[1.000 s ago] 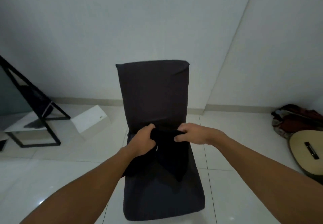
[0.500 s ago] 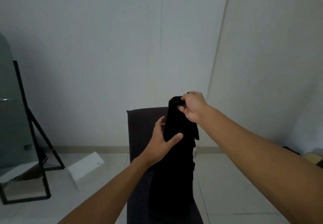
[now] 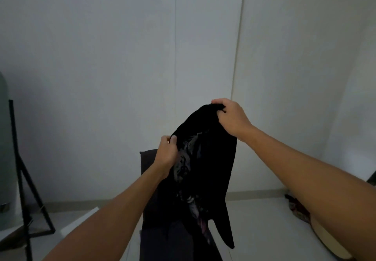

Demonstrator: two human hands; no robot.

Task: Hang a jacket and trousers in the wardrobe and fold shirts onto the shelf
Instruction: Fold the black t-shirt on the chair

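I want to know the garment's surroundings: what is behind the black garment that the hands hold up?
Behind the black garment stands a dark chair; only its back's left edge and part of the seat show, the rest is covered. Farther behind are the pale wall and the floor.

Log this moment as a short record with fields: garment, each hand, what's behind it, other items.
garment: black shirt with a pale print, held up in the air, hanging down
right hand: right hand grips the top edge, higher up
left hand: left hand pinches the left edge, lower
behind: dark chair, partly hidden by the shirt
other: black stand at left; guitar on the floor at right
wardrobe: not in view
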